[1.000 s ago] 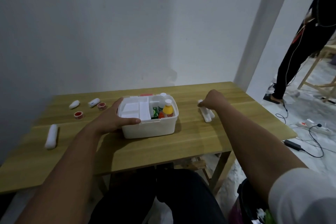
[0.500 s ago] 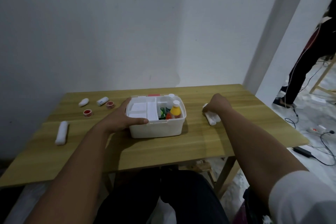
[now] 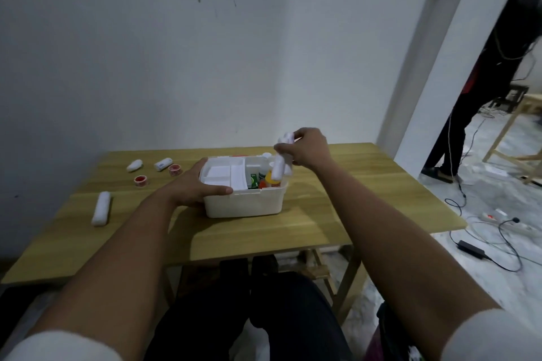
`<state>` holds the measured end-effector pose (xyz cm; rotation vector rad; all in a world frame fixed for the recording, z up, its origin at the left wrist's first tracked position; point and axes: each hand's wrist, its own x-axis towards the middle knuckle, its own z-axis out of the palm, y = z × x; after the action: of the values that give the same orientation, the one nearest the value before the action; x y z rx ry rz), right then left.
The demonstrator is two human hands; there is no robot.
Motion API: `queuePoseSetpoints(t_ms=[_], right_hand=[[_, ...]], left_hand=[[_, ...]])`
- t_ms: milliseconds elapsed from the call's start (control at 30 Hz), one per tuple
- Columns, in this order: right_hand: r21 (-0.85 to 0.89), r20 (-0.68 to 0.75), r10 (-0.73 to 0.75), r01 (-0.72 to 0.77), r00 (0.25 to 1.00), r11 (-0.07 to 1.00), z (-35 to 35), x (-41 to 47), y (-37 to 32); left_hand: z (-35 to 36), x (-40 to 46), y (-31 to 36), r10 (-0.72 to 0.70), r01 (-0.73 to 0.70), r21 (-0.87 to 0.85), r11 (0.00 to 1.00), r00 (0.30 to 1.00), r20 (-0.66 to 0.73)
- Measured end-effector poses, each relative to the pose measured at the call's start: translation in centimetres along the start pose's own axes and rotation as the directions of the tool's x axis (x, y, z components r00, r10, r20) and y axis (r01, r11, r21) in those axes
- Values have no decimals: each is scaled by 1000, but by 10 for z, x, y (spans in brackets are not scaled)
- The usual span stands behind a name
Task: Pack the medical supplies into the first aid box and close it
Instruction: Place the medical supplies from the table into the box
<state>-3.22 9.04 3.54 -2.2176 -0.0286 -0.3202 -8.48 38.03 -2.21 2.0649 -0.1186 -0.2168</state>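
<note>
The open white first aid box (image 3: 245,203) stands mid-table with a white inner tray on its left side and bottles and small packs on its right. My left hand (image 3: 196,187) grips the box's left front corner, thumb along the rim. My right hand (image 3: 308,149) holds white bandage rolls (image 3: 281,163) in the air over the box's right end, hanging down toward the bottles. On the table at left lie a long white bandage roll (image 3: 101,208), two smaller white rolls (image 3: 135,165) (image 3: 163,164) and two red tape rolls (image 3: 141,180) (image 3: 175,169).
The wooden table (image 3: 337,214) stands against a white wall. To the right, a person in black (image 3: 481,97) stands by a doorway. Cables, a power strip (image 3: 498,218) and a black adapter (image 3: 471,248) lie on the floor. My legs are under the table's front edge.
My right hand has lifted the white rolls off the table at the box's right and carried them up and left, over the box. My left hand has stayed on the box.
</note>
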Motion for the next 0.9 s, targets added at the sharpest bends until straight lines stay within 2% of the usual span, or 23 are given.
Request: queuePoseSetpoints(t_ms=[167, 300, 433, 567, 700, 900], right_hand=[[-11, -118, -50, 49, 992, 999, 25, -25, 7], [-26, -134, -135, 132, 982, 991, 38, -43, 10], [-194, -65, -189, 173, 980, 966, 44, -51, 14], [-406, 67, -98, 117, 993, 907, 36, -52, 18], [-379, 153, -33, 90, 988, 921, 28, -43, 12], [-253, 139, -52, 87, 989, 963, 18, -32, 10]], left_hand=[[2, 0, 1, -69, 69, -2, 998, 997, -26], [2, -2, 4, -66, 67, 17, 998, 998, -17], [4, -5, 6, -53, 54, 18, 998, 998, -29], [5, -6, 7, -37, 37, 8, 999, 999, -9], [5, -5, 8, -38, 38, 16, 999, 999, -12], [2, -2, 3, -29, 30, 43, 999, 1000, -10]])
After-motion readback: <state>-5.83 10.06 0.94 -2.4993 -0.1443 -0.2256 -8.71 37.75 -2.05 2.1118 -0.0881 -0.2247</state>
